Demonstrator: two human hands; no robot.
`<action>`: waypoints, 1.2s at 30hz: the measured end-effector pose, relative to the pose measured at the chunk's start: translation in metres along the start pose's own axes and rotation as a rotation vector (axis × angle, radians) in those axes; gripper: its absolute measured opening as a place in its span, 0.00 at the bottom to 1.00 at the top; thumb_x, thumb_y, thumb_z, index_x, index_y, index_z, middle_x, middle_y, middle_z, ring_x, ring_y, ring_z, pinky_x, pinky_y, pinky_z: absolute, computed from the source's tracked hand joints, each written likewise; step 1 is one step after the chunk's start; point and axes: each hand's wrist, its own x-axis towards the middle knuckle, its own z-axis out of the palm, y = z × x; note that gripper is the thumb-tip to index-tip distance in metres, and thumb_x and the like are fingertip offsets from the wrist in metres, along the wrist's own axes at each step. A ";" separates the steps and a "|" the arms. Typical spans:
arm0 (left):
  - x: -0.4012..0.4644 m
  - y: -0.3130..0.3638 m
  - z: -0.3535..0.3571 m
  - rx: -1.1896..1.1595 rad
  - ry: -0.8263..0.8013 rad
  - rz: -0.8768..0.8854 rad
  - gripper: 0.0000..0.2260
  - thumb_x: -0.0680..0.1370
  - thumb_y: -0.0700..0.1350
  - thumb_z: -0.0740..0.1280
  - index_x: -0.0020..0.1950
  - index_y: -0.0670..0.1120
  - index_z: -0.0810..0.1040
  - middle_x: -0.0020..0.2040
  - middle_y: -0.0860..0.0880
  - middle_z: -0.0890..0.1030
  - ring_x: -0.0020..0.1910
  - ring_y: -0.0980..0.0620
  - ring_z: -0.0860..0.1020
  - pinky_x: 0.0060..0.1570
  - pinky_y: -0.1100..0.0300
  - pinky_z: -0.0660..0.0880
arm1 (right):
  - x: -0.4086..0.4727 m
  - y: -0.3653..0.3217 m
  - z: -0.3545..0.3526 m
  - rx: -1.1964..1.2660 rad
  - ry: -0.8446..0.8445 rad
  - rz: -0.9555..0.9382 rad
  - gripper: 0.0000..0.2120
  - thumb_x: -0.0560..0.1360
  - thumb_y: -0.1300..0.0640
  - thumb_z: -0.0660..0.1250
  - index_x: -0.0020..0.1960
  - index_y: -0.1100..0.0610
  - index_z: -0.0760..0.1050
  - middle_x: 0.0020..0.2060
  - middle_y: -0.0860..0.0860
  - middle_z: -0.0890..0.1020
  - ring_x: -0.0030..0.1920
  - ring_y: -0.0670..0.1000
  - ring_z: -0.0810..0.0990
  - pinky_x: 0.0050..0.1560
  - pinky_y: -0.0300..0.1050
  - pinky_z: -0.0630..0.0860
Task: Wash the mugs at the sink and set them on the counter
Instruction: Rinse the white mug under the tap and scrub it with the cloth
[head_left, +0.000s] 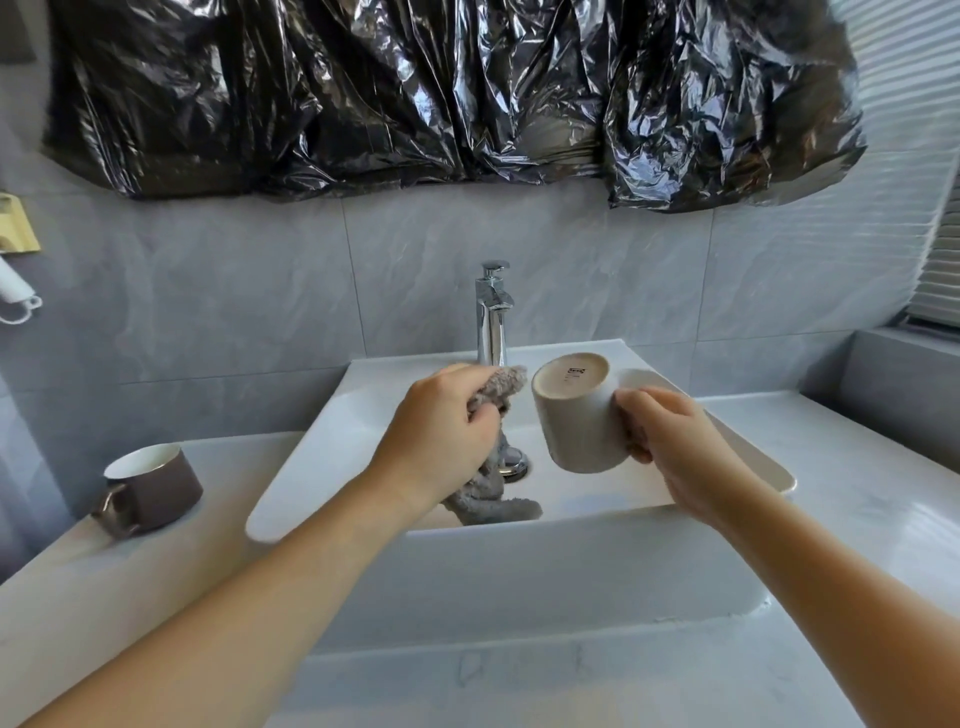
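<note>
Over the white sink (322, 462), my right hand (675, 441) grips a cream mug (576, 410) held upside down and tilted, its base with a small label facing the camera. My left hand (441, 441) grips a grey cloth (493, 483) whose lower end hangs into the basin near the drain (514, 462). The cloth and the mug are a little apart. A brown mug (156, 486) with a pale inside stands upright on the counter (130, 597) left of the sink, handle toward the front.
A chrome tap (492, 317) stands behind the basin; no water is seen running. Grey tiled wall with black plastic sheeting (441, 88) above. White counter extends right (857, 478) to a raised grey ledge (904, 374). A yellow holder (18, 226) hangs at far left.
</note>
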 end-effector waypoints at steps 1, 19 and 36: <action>0.002 0.000 -0.005 -0.004 0.026 -0.029 0.07 0.74 0.36 0.61 0.42 0.42 0.77 0.30 0.53 0.70 0.30 0.56 0.66 0.32 0.61 0.64 | -0.003 0.000 0.002 -0.113 -0.017 -0.052 0.16 0.80 0.58 0.62 0.35 0.56 0.63 0.30 0.52 0.63 0.33 0.51 0.60 0.35 0.46 0.56; 0.057 0.014 -0.007 0.164 -0.374 0.289 0.18 0.72 0.38 0.60 0.57 0.48 0.82 0.53 0.50 0.78 0.51 0.53 0.76 0.54 0.64 0.69 | 0.006 0.015 0.024 -1.250 -0.274 -1.376 0.07 0.76 0.56 0.61 0.41 0.55 0.76 0.39 0.52 0.76 0.40 0.56 0.73 0.39 0.48 0.70; 0.050 -0.006 -0.017 0.137 -0.625 -0.039 0.15 0.75 0.43 0.72 0.55 0.58 0.72 0.45 0.61 0.77 0.44 0.60 0.77 0.41 0.67 0.69 | 0.004 0.011 0.027 -1.201 -0.274 -1.363 0.05 0.73 0.62 0.70 0.45 0.53 0.79 0.55 0.54 0.75 0.53 0.57 0.72 0.49 0.47 0.74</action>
